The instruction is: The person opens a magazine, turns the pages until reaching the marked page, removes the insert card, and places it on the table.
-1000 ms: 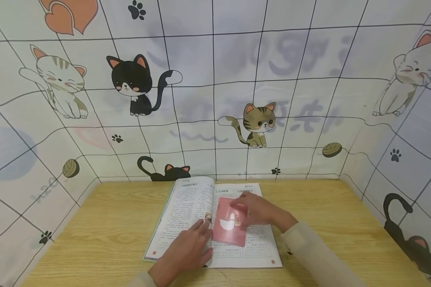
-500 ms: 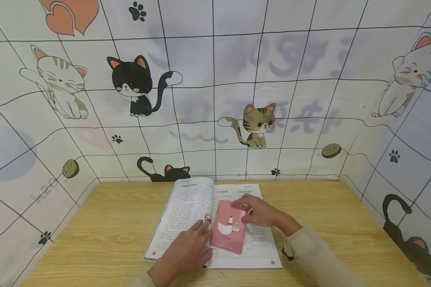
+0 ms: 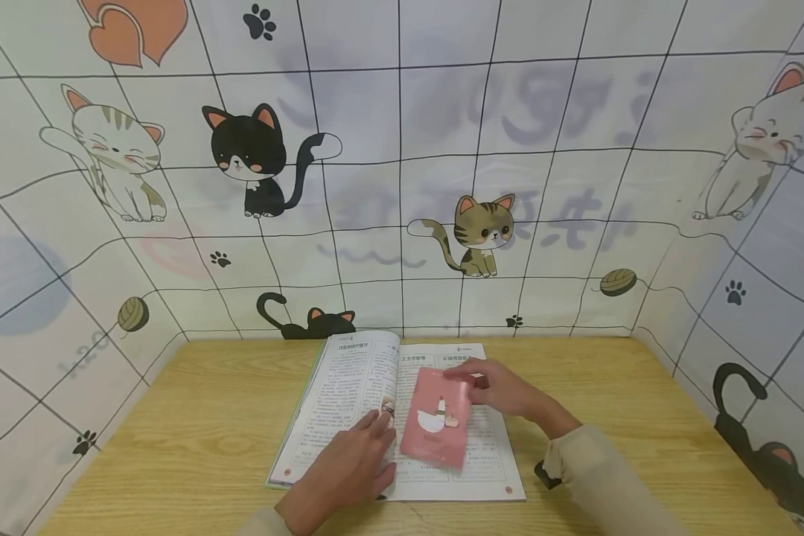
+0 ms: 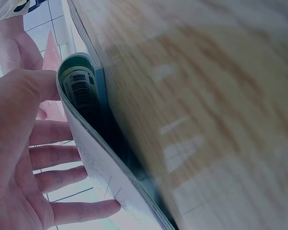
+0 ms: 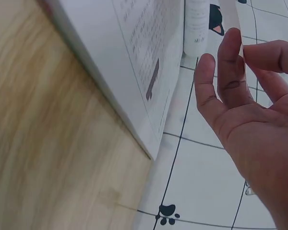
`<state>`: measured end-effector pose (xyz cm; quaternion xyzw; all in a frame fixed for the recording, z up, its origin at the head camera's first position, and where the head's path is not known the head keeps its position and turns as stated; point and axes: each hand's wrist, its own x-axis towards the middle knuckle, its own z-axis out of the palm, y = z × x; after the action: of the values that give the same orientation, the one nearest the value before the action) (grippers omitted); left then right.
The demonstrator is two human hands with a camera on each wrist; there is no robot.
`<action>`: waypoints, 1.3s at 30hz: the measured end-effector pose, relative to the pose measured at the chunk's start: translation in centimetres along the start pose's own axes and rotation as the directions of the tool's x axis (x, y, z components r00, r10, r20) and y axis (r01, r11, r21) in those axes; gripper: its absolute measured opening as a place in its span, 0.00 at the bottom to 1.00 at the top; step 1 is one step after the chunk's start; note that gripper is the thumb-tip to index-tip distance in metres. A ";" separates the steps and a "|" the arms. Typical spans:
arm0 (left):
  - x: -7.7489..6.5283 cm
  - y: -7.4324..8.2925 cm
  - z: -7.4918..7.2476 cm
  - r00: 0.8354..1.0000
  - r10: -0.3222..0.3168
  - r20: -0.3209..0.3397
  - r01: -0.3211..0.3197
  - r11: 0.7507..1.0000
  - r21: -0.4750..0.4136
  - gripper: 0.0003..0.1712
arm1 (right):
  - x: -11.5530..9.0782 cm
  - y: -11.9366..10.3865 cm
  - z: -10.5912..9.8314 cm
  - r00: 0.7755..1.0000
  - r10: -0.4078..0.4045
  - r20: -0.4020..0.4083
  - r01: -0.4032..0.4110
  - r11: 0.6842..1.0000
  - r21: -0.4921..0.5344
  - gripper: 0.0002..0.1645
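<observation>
An open magazine with printed text lies on the table. My left hand rests on it near the centre fold, fingers extended over the page; the left wrist view shows that hand with its thumb by the curved lower edge at the spine. Above the right page, a pink card with a white figure on it is held by my right hand. Thumb and fingers pinch its upper right edge. Seen nearly edge-on in the right wrist view, the card is thin between the fingertips of the right hand.
The wooden table extends to both sides of the magazine. A white sheet with cat drawings and grid lines stands behind and at the sides. A small black object shows under the right sleeve.
The pink card has shifted slightly down, then up and to the right, with its tilt changing a little. My right hand moved right with it. My left hand has stayed in place.
</observation>
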<state>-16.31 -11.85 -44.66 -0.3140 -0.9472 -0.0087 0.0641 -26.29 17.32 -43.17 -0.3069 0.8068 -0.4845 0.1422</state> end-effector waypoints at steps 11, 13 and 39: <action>0.0 0.0 0.1 1.000 -0.007 0.009 0.007 1.000 0.004 0.26 | -2.0 0.5 -2.8 1.000 -0.001 -0.014 0.000 1.000 -0.013 0.24; 0.0 -0.1 0.1 1.000 -0.008 0.008 0.008 1.000 0.005 0.26 | -2.3 0.7 -3.3 1.000 -0.006 -0.011 0.006 1.000 -0.006 0.24; 0.0 -0.1 0.3 1.000 0.005 -0.012 -0.005 1.000 0.005 0.25 | -9.8 3.1 -9.7 0.988 0.093 -0.123 -0.110 0.985 -0.131 0.22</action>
<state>-16.35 -11.92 -44.92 -0.3159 -0.9461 -0.0079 0.0704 -24.98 31.32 -41.79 -0.2457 0.8598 -0.4368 0.0979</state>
